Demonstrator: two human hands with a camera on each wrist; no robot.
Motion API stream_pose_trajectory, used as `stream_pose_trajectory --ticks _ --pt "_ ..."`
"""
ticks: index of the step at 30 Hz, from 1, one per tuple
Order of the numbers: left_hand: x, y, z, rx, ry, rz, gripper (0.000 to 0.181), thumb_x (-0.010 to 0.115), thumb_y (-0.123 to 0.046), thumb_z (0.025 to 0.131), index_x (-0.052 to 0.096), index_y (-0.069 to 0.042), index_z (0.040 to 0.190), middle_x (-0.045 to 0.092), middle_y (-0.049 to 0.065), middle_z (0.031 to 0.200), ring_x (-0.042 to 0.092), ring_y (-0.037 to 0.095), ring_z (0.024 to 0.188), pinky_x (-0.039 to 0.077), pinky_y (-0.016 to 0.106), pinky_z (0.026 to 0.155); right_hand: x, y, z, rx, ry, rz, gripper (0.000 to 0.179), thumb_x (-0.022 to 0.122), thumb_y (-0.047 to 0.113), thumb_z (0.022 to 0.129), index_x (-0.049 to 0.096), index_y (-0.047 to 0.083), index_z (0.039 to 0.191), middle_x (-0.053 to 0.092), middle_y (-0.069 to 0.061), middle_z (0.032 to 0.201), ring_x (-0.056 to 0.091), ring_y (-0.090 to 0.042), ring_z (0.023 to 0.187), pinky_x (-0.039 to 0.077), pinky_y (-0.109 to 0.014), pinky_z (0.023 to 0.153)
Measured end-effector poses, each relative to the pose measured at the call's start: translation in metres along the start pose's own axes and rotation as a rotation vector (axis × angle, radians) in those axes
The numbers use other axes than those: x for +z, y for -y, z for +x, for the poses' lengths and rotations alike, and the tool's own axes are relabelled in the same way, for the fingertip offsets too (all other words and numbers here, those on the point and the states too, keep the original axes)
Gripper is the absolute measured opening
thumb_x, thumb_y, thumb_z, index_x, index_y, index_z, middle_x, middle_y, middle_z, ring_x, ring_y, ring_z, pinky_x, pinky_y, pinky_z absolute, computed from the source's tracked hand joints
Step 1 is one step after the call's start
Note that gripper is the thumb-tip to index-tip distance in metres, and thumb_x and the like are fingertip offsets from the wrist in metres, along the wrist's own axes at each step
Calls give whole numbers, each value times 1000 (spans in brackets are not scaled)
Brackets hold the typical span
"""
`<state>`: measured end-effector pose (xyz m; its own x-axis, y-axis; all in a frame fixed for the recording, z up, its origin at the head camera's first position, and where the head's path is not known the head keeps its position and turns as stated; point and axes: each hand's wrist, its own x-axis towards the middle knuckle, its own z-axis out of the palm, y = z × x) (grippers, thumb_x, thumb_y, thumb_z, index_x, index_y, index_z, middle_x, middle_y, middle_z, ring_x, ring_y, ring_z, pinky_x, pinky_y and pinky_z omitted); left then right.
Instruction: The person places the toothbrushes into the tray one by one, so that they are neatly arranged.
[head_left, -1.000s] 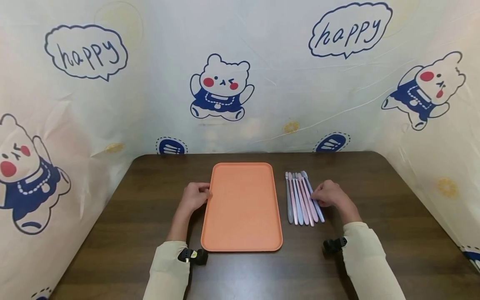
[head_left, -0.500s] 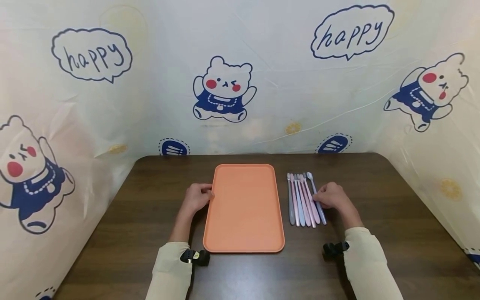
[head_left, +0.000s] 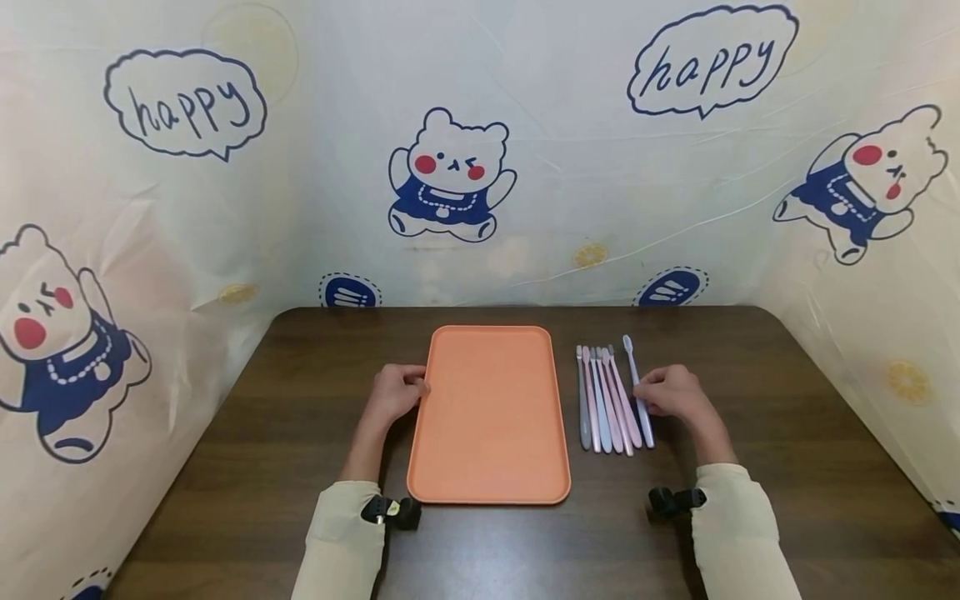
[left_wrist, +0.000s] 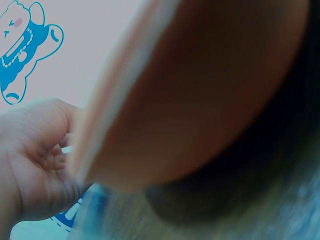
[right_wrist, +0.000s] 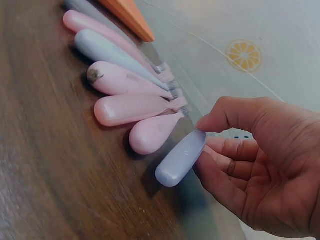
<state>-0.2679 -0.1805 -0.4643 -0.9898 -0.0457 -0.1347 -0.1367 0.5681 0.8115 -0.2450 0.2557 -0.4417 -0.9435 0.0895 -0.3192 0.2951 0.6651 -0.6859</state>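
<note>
An orange rectangular tray [head_left: 491, 417] lies on the table with nothing on it. My left hand [head_left: 396, 392] grips its left rim between thumb and fingers; in the left wrist view the tray [left_wrist: 175, 110] is blurred and hides the fingertips. To the right of the tray, several pink, blue and grey toothbrushes [head_left: 606, 408] lie side by side, heads pointing away from me. Just right of that row, my right hand [head_left: 675, 393] pinches a bluish-purple toothbrush [head_left: 647, 427]. In the right wrist view, its rounded handle end [right_wrist: 177, 162] sticks out from between thumb and finger, apart from the pink ones.
The dark wooden table [head_left: 487, 550] ends at a cloth backdrop [head_left: 555, 192] printed with bears and "happy" bubbles. Black wrist cameras [head_left: 675, 503] sit at both cuffs.
My right hand has drawn the bluish-purple toothbrush to the right, away from the row, and its head has swung out and slightly forward. The left hand stays at the tray's rim.
</note>
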Motion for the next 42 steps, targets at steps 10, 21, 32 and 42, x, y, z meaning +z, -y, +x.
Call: stream_pose_trajectory --ticks 10,21,32,42 --pt "0 -2 -1 -29 -28 0 28 61 -8 87 72 0 112 72 20 106 66 14 74 58 30 70 3 6 -7 -6 -7 62 41 61 19 90 61 -7 122 63 -24 113 64 -18 85 59 -30 75" --pt "0 -1 -2 -26 -52 -11 25 64 -9 86 74 0 107 73 20 105 67 15 73 59 31 69 8 10 -13 -63 -8 147 42 62 21 92 60 -8 123 62 -26 119 67 -18 90 60 -34 81" --pt "-1 0 -1 -28 -48 -21 26 64 -9 85 74 -1 108 73 20 104 68 14 73 58 29 68 22 12 -14 -110 26 278 42 62 17 93 58 -10 125 66 -22 112 67 -10 80 60 -30 76" --pt "-1 1 0 -27 -47 -24 26 63 -7 84 73 1 107 73 20 103 67 13 72 57 28 66 33 20 -16 -109 8 281 43 61 18 93 58 -6 128 63 -24 119 65 -10 82 58 -26 73"
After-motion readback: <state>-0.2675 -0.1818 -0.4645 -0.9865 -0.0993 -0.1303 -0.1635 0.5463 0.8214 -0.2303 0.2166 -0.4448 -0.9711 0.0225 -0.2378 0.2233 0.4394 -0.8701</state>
